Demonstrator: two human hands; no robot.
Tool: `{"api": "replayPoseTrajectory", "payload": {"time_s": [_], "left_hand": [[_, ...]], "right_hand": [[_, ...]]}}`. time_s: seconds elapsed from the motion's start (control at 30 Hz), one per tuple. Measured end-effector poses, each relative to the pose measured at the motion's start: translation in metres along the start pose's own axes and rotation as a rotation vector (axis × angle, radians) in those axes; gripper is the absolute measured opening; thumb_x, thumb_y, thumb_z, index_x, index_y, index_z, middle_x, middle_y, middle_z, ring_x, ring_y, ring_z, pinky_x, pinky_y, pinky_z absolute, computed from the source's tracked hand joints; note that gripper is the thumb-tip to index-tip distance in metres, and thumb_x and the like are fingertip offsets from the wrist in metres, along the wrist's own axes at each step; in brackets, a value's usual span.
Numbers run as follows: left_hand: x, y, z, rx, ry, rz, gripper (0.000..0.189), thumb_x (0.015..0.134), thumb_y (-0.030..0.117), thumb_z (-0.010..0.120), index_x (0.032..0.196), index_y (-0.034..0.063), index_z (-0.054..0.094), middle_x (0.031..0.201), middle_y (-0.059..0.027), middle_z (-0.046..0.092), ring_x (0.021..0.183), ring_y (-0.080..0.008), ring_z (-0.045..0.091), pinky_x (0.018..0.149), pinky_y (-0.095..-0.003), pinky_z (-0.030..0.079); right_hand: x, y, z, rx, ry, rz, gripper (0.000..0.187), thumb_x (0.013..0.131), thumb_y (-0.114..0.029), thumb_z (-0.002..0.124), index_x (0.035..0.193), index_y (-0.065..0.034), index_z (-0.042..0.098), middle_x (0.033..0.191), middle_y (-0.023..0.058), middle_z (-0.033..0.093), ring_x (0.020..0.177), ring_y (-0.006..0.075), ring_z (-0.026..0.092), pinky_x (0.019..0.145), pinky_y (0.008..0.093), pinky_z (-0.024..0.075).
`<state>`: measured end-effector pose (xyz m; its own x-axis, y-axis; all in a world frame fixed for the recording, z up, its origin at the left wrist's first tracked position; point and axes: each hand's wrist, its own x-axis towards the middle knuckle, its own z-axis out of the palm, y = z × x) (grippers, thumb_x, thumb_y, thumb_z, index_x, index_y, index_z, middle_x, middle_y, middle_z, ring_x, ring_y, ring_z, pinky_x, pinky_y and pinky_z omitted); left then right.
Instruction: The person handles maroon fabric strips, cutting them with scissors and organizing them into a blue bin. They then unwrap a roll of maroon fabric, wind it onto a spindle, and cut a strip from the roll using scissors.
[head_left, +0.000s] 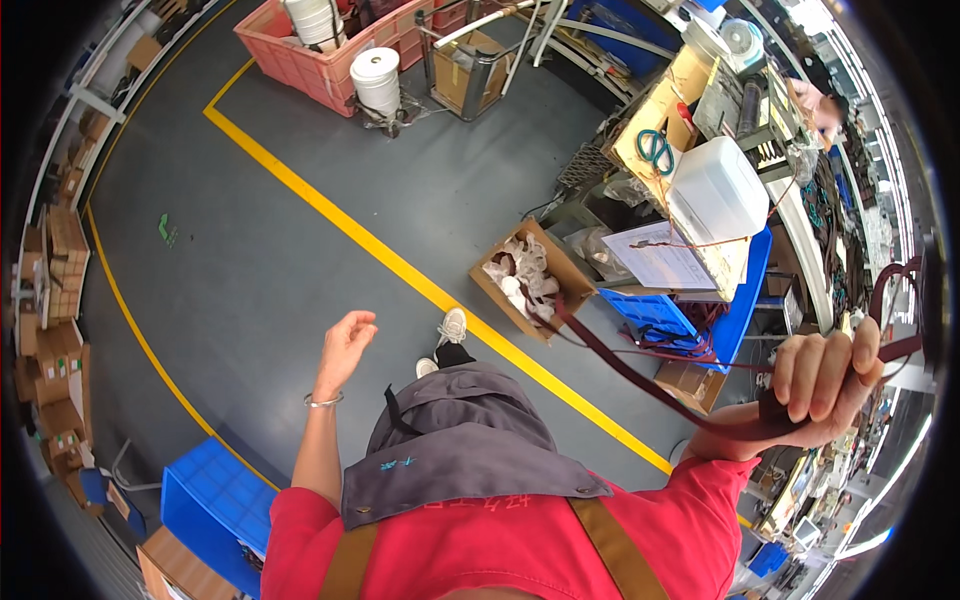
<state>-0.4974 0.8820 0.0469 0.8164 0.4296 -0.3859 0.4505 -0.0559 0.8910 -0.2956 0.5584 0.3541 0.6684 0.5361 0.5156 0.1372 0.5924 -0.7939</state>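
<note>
At the right, my right hand (825, 382) is raised and closed around a dark red strap (637, 382). The strap sags from the fist towards a cardboard box (480, 289) on the floor, which holds crumpled white wrapping (529, 262) and some dark red pieces. Beyond the fist, more strap loops at the picture's right rim. My left hand (349, 349) hangs over the floor at centre left with fingers loosely curled, holding nothing that shows; a bracelet (324, 400) circles its wrist.
A workbench (637, 135) carries teal-handled scissors (656, 152) and a white plastic container (718, 187). Blue crates (649, 311) with dark red straps stand beneath. A pink crate (300, 67) and white spool (376, 82) are ahead; a blue bin (217, 487) stands lower left. A person is partly visible upper right.
</note>
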Motion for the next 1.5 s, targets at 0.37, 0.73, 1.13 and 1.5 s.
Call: {"api": "replayPoseTrajectory", "payload": {"time_s": [0.37, 0.73, 1.13, 1.5], "left_hand": [[0.064, 0.037, 0.021, 0.621, -0.231, -0.039, 0.030, 0.080, 0.016, 0.053, 0.106, 0.0019, 0.052, 0.091, -0.0150, 0.061, 0.080, -0.0247, 0.060, 0.073, -0.0334, 0.046], [0.148, -0.020, -0.014, 0.585, -0.250, -0.251, 0.026, 0.079, 0.017, 0.052, 0.101, 0.0029, 0.054, 0.082, -0.0097, 0.062, 0.069, -0.0203, 0.059, 0.066, -0.0324, 0.046], [0.341, -0.033, -0.097, 0.425, -0.237, -0.745, 0.007, 0.073, 0.008, 0.047, 0.076, 0.0068, 0.053, 0.057, -0.0024, 0.051, 0.043, -0.0114, 0.046, 0.035, -0.0234, 0.032], [0.606, 0.120, -0.059, 0.168, -0.164, -0.255, 0.020, 0.081, 0.016, 0.052, 0.098, 0.0071, 0.055, 0.075, -0.0026, 0.060, 0.059, -0.0097, 0.055, 0.048, -0.0222, 0.042]], "right_hand": [[-0.049, 0.129, -0.134, -0.667, 0.676, 0.274, 0.012, 0.087, -0.016, 0.050, 0.088, -0.0048, 0.050, 0.057, 0.0047, 0.048, 0.052, 0.0151, 0.049, 0.048, 0.0295, 0.0413], [-0.240, 0.345, -0.209, -1.159, 0.509, 1.538, 0.096, 0.065, -0.026, 0.071, 0.136, -0.0134, 0.009, 0.130, 0.0254, 0.032, 0.120, 0.0367, 0.033, 0.096, 0.0412, 0.0325], [-0.220, 0.428, -0.141, -0.520, 0.976, 1.739, 0.014, 0.076, -0.018, 0.053, 0.070, -0.0061, 0.055, 0.055, 0.0020, 0.050, 0.043, 0.0110, 0.045, 0.038, 0.0254, 0.0332], [0.079, 0.528, -0.187, -0.477, 0.688, 1.176, 0.033, 0.081, -0.015, 0.054, 0.108, 0.0032, 0.051, 0.082, 0.0069, 0.060, 0.072, 0.0123, 0.055, 0.062, 0.0248, 0.0444]]}}
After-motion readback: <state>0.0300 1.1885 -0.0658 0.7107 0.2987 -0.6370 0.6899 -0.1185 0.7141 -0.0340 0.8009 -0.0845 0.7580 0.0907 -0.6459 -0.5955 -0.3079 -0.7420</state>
